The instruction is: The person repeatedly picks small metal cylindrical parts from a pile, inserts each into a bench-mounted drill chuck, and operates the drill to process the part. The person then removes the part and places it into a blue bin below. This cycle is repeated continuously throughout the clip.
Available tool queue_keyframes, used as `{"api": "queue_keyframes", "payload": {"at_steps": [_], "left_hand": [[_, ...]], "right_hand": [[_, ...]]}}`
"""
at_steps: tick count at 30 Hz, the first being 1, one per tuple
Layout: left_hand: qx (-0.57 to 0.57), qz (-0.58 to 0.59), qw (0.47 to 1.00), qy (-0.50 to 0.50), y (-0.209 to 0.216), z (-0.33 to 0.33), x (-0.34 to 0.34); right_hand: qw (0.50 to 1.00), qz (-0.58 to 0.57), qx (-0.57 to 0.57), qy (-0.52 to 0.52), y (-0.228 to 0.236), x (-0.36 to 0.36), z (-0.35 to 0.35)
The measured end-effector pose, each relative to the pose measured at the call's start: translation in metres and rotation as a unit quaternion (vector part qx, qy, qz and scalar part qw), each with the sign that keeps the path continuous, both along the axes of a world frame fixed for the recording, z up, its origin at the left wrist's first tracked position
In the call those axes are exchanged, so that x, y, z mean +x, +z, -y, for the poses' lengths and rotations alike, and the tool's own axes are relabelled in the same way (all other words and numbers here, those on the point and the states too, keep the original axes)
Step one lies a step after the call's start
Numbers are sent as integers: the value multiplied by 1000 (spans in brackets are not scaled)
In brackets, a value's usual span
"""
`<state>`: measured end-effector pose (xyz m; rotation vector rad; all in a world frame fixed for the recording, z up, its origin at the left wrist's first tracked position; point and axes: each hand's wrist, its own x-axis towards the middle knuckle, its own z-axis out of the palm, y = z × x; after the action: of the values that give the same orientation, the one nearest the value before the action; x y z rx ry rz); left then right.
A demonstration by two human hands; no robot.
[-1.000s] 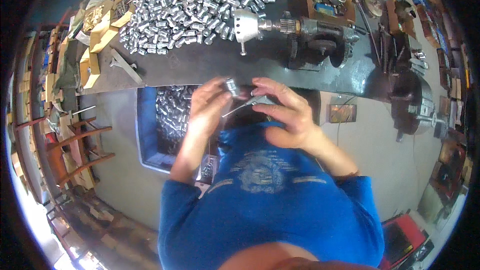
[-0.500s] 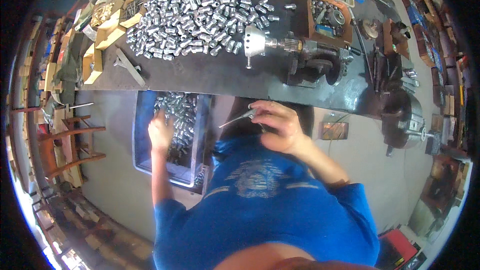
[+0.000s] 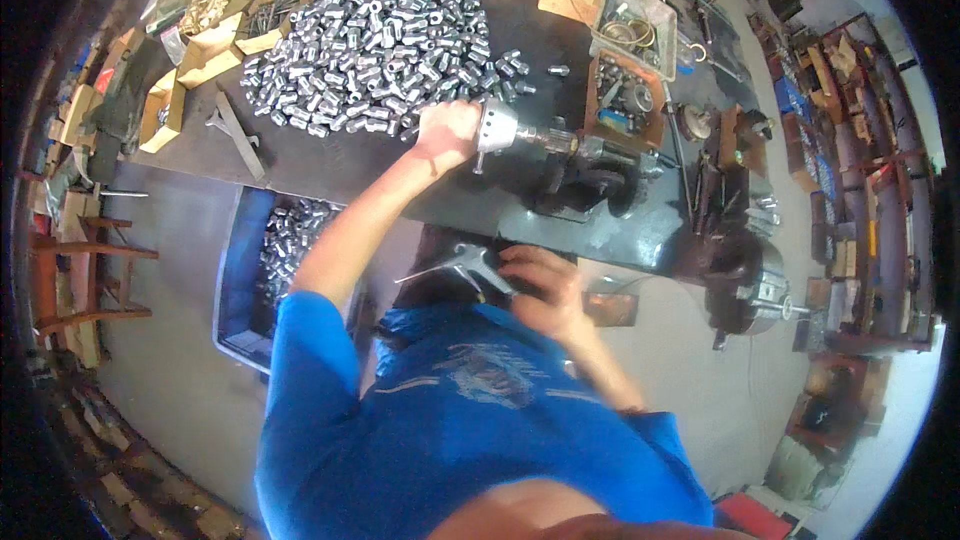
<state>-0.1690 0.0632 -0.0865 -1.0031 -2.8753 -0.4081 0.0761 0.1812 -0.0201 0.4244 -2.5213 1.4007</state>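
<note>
dark table (image 3: 320,170): open surface runs between near edge and heap. blue shirt (image 3: 480,460): pale chest print, unreadable. heap of metal fittings (image 3: 370,50): left hand (image 3: 450,130) at its front, beside silver chuck (image 3: 498,128); fingers largely hidden, closure and hold cannot be told. right hand (image 3: 545,290): curled around handle of air gun (image 3: 472,263), below table edge; nozzle points left, long axis roughly crosswise.

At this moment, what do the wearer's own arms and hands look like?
The left hand and right hand are ungloved. Both forearms are bare below the short blue sleeves of a T-shirt with a pale chest print.
</note>
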Motion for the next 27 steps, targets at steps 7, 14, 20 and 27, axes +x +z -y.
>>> {"api": "queue_keyframes", "payload": {"at_steps": [7, 14, 20, 27], "left_hand": [[66, -3, 998, -23, 24, 6, 28], [182, 27, 981, 58, 16, 24, 41], [593, 432, 675, -79, 72, 64, 42], [595, 445, 659, -115, 80, 49, 44]], "right_hand": [[999, 28, 10, -22, -8, 4, -3], [996, 67, 22, -51, -14, 13, -19], [972, 122, -10, -201, -20, 30, -95], [867, 41, -355, -347, -32, -27, -203]]}}
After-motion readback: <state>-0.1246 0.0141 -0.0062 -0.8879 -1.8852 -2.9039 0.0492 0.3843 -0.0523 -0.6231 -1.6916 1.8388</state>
